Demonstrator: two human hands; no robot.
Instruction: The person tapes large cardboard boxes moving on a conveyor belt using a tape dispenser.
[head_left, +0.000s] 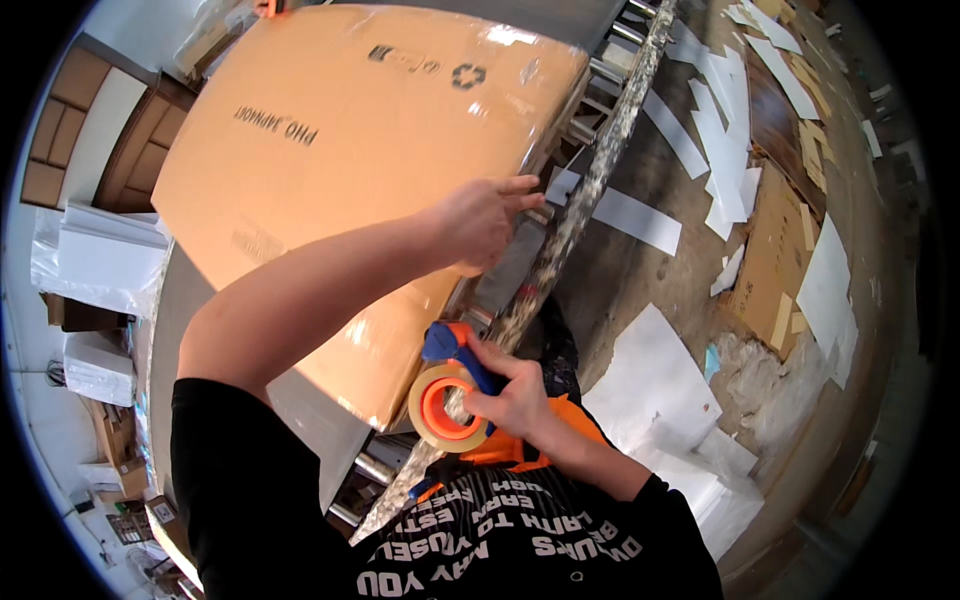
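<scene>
Currently, the carton edge lies left of the right grip, running forward.
Tape dispenser: clasped in right grip; left grip, fingers extended, at edge farther ahead.

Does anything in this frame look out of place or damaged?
Yes: the floor on the right is littered. Loose white sheets, some ragged-edged, lie scattered at odd angles near crumpled clear plastic and brown cardboard, not stacked. The large carton by the left hand shows no obvious damage.
</scene>
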